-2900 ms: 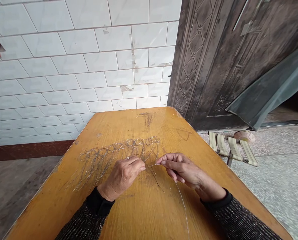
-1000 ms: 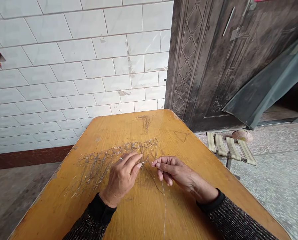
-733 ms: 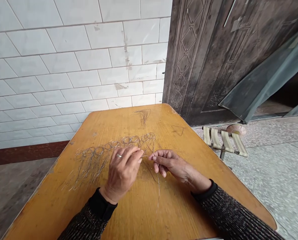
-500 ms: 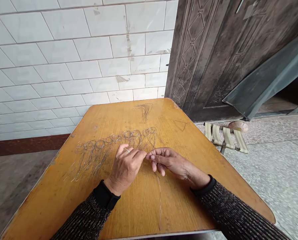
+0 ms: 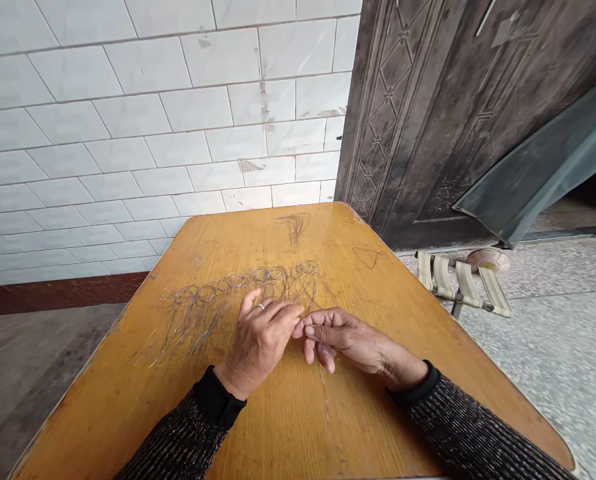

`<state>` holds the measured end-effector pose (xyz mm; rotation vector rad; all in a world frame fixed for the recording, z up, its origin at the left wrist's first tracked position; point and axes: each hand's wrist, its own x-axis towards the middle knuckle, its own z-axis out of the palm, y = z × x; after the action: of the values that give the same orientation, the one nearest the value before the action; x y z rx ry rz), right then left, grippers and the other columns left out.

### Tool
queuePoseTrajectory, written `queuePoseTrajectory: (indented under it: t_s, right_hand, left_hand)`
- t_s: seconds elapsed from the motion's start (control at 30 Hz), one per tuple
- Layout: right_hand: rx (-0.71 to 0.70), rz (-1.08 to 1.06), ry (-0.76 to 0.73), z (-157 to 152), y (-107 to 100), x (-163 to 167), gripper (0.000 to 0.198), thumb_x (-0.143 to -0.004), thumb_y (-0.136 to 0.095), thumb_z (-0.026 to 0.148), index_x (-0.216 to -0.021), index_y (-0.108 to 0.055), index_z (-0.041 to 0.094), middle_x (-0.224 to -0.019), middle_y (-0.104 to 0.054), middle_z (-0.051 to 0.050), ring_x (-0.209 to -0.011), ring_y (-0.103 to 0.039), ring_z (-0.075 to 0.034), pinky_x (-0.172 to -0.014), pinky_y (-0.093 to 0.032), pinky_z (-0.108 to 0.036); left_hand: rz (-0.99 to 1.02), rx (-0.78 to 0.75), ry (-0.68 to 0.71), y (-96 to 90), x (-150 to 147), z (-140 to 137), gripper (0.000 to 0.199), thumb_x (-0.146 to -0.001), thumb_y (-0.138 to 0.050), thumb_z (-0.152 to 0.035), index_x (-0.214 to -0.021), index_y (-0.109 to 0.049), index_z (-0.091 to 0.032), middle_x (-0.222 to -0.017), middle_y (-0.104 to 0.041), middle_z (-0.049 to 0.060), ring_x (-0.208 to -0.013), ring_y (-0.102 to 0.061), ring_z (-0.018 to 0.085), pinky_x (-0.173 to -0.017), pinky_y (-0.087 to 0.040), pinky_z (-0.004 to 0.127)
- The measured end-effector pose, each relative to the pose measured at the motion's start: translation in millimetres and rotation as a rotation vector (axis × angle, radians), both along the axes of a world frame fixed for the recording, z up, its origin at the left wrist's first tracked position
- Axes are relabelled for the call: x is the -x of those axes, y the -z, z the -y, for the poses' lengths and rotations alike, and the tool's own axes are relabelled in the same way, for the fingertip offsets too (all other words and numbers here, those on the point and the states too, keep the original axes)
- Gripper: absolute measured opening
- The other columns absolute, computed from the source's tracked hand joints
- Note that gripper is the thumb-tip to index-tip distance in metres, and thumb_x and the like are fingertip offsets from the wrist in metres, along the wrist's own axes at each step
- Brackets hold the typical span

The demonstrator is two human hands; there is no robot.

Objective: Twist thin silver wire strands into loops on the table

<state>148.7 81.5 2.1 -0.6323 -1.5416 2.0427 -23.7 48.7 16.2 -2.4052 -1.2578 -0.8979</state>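
Observation:
Over the middle of the wooden table, my left hand (image 5: 265, 340) and my right hand (image 5: 345, 337) meet with their fingertips close together. Both pinch a thin wire (image 5: 325, 393), whose loose end hangs from below my right fingers toward the front of the table. The pinched part is mostly hidden by the fingers. A ring shows on my left hand. Just beyond my hands lies a row of looped wires (image 5: 205, 293), their round coils at the back and long tails pointing toward me at the left.
The wooden table (image 5: 178, 413) stands near a white tiled wall (image 5: 138, 153). A small bundle of wires (image 5: 295, 227) lies at its far end, and a bent wire (image 5: 368, 257) lies at the right. A strapped folding stool (image 5: 471, 283) stands on the floor beside a dark carved door (image 5: 418, 133).
The view has shifted slightly, so everything sits a little lower and further right. My hands keep the same pinch, and the hanging wire end has swung slightly.

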Motion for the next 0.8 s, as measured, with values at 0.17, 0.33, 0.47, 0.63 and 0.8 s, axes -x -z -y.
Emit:
queuePoseTrajectory:
  t_s: [0.17, 0.33, 0.47, 0.63, 0.8]
  right_hand:
    - [0.002, 0.020, 0.005, -0.5, 2.1, 0.6, 0.030, -0.079, -0.054, 0.039, -0.086, -0.061, 0.011, -0.060, -0.065, -0.001, -0.034, -0.049, -0.003, -0.036, -0.036, -0.014]
    - [0.041, 0.063, -0.015, 3.2, 0.7, 2.2, 0.026, -0.078, -0.056, 0.035, -0.089, -0.060, 0.012, -0.049, -0.059, 0.004, -0.028, -0.041, -0.002, -0.030, -0.027, -0.013]
    - [0.092, 0.068, -0.021, 5.2, 4.9, 5.3, 0.024, -0.075, -0.059, 0.034, -0.086, -0.060, 0.012, -0.043, -0.054, 0.007, -0.024, -0.036, -0.001, -0.026, -0.021, -0.012]
    - [0.087, 0.027, -0.030, 5.6, 11.3, 9.1, 0.029, -0.079, -0.055, 0.039, -0.088, -0.060, 0.011, -0.048, -0.059, 0.004, -0.026, -0.040, -0.002, -0.028, -0.024, -0.013]
    - [0.056, 0.025, -0.028, 7.4, 8.1, 9.3, 0.029, -0.080, -0.053, 0.038, -0.089, -0.061, 0.011, -0.050, -0.061, 0.002, -0.026, -0.040, -0.002, -0.028, -0.023, -0.014]
  left_hand:
    - [-0.068, 0.009, -0.038, -0.6, 1.7, 0.7, 0.018, -0.086, -0.043, -0.012, -0.083, -0.059, -0.019, -0.071, -0.064, -0.002, -0.068, -0.056, 0.013, -0.092, -0.030, 0.041]
    - [-0.091, -0.040, -0.075, 1.0, 6.0, -1.4, 0.017, -0.086, -0.042, -0.011, -0.085, -0.058, -0.018, -0.074, -0.064, 0.000, -0.069, -0.055, 0.014, -0.096, -0.027, 0.043]
    - [-0.136, -0.066, -0.060, 0.8, 7.3, -2.1, 0.017, -0.085, -0.043, -0.012, -0.085, -0.059, -0.018, -0.074, -0.063, -0.001, -0.068, -0.054, 0.013, -0.099, -0.023, 0.046]
    - [-0.109, -0.114, -0.101, -4.4, 9.9, -4.5, 0.019, -0.085, -0.042, -0.010, -0.082, -0.060, -0.018, -0.067, -0.062, -0.001, -0.063, -0.054, 0.013, -0.096, -0.028, 0.045]
    - [-0.098, -0.165, -0.174, -8.7, 17.1, -7.8, 0.018, -0.084, -0.044, -0.010, -0.083, -0.061, -0.018, -0.068, -0.063, 0.000, -0.066, -0.057, 0.014, -0.095, -0.028, 0.046]
